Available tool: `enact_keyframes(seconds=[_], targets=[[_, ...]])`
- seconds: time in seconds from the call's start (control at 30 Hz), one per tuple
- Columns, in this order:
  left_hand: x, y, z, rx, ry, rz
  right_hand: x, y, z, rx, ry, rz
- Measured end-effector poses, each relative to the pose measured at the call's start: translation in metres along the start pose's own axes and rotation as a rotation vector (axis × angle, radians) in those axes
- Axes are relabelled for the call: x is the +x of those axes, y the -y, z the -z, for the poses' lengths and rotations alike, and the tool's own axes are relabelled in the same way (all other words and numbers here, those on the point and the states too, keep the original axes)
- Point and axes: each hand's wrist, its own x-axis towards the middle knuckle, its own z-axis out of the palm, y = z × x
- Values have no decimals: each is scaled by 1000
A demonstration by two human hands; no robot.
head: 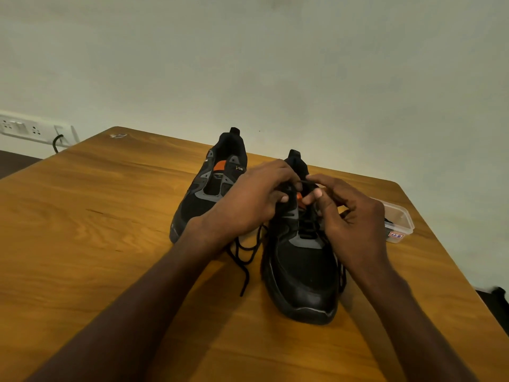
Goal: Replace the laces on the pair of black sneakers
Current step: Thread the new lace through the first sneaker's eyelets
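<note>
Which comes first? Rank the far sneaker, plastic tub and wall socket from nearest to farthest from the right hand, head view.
1. Plastic tub: just right of the right hand.
2. Far sneaker: left, past the left hand.
3. Wall socket: far left, on the wall.

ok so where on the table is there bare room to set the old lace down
The table is bare left of the far sneaker, and along the near edge below the near sneaker. It is crowded between the sneakers, where a loose lace trails, and by the plastic container.

Both forearms reach forward, left hand (252,199) and right hand (354,213) curled, fingertips nearly meeting
</note>
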Motion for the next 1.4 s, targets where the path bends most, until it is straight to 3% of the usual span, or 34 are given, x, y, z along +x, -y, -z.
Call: enact_keyframes(seconds=[0.6, 0.83, 1.1, 1.4], targets=[[-1, 5, 12, -150, 109, 39, 8, -5, 11, -294, 201, 28], [-1, 6, 16, -182, 117, 47, 4, -2, 4, -340, 195, 88], [-2, 8, 17, -220, 127, 62, 4, 5, 2, -411, 136, -25], [-3, 7, 10, -237, 114, 41, 4, -1, 0, -217, 155, -94]])
